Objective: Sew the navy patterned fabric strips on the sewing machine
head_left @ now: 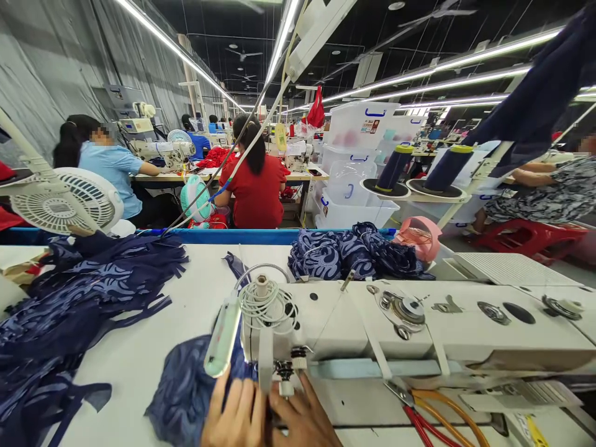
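Note:
At the needle end of a white sewing machine [342, 310], both my hands work close together at the bottom of the view. My left hand [235, 413] lies with fingers stretched forward on navy patterned fabric [179, 388], just left of the needle area. My right hand [305, 416] is beside the presser foot, its fingers spread and partly hidden behind the machine head. The fabric bunches out to the left of my left hand; what lies beneath my fingertips is hidden. A lit lamp [222, 338] is fixed to the machine's left end.
Navy fabric pieces [93, 292] cover the table's left side. Patterned bundles [335, 251] lie behind the machine. Scissors with red and orange handles [433, 413] rest at right. Two navy thread cones [393, 171] stand above. Co-workers sit at machines beyond; a fan [65, 198] is at left.

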`<act>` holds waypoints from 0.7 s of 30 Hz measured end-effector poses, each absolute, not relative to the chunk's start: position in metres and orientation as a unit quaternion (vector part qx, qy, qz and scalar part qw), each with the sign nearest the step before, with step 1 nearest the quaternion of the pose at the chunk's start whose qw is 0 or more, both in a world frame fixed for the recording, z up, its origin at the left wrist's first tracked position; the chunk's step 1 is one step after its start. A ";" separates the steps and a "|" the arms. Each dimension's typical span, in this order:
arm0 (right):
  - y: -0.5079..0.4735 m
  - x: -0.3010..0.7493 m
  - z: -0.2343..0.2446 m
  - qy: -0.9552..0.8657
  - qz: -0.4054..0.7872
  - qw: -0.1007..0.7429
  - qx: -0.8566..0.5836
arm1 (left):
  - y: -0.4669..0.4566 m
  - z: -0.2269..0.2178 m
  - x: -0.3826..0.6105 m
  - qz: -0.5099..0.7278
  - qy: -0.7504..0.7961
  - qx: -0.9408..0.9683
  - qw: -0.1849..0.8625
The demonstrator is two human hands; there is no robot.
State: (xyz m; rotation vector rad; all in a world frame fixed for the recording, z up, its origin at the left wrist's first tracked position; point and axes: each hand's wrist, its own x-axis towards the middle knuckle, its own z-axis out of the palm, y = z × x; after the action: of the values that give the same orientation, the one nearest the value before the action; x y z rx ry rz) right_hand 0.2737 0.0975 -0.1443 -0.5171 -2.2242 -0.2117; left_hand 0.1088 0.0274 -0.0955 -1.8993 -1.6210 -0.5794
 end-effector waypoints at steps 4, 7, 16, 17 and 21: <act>0.092 0.277 -0.125 -0.894 -0.061 0.410 -0.171 | 0.016 -0.111 0.103 -0.236 -0.606 -0.699 0.298; 0.089 0.272 -0.119 -0.892 -0.058 0.419 -0.158 | 0.019 -0.108 0.089 -0.294 -0.548 -0.737 0.264; 0.093 0.263 -0.110 -0.845 -0.071 0.506 -0.157 | 0.032 -0.097 0.076 -0.296 -0.484 -0.800 0.193; 0.093 0.263 -0.110 -0.842 -0.078 0.509 -0.160 | 0.032 -0.096 0.076 -0.302 -0.489 -0.797 0.186; 0.091 0.260 -0.119 -0.850 -0.079 0.492 -0.169 | 0.030 -0.095 0.077 -0.277 -0.472 -0.818 0.180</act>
State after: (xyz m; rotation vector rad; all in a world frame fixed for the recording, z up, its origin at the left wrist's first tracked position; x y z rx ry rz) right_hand 0.2603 0.0908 -0.1187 -0.4098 -2.0629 -0.1911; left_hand 0.0767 0.0295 -0.0947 -2.3105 -1.3329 -0.7815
